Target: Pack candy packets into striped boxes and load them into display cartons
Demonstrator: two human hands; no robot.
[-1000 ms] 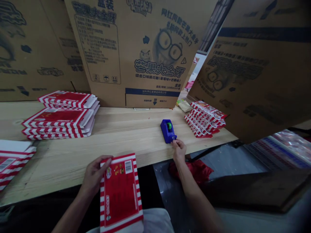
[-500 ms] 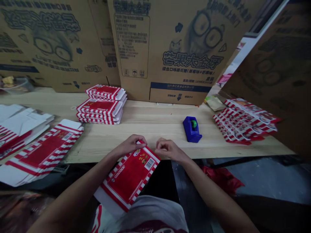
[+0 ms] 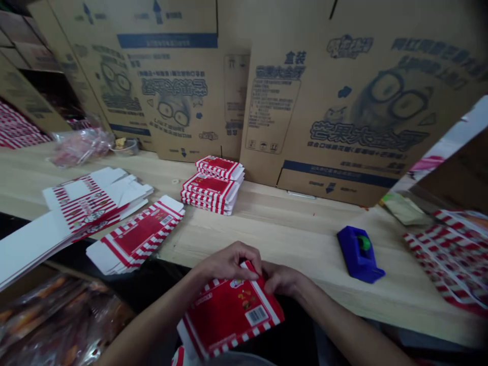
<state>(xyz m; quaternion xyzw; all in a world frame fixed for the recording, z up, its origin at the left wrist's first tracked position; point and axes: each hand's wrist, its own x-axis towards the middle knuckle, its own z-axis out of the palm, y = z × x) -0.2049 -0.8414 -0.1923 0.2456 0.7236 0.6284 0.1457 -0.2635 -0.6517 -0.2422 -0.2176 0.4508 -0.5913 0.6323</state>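
A red printed carton [image 3: 224, 315] with red-and-white striped edges and a barcode lies tilted over my lap, below the table's front edge. My left hand [image 3: 234, 262] pinches its upper corner between thumb and fingers. At the same end my right hand [image 3: 282, 278] is closed on the carton's edge, thumb on the printed face and fingers out of sight behind it. Both hands nearly touch. The far end of the carton shows a white flap near my body.
Finished-looking striped boxes [image 3: 213, 193] are stacked behind my hands. Flat cartons [image 3: 143, 231] and white-sided ones [image 3: 95, 198] lie left. A blue tape dispenser [image 3: 360, 254] stands right, before more striped packs [image 3: 453, 254]. Large cardboard boxes [image 3: 263, 147] wall the back. Wrapped items [image 3: 57, 320] fill a box lower left.
My view has turned left, so the table things appear farther right. My right hand, apart from the carton before, now grips its end beside my left hand.
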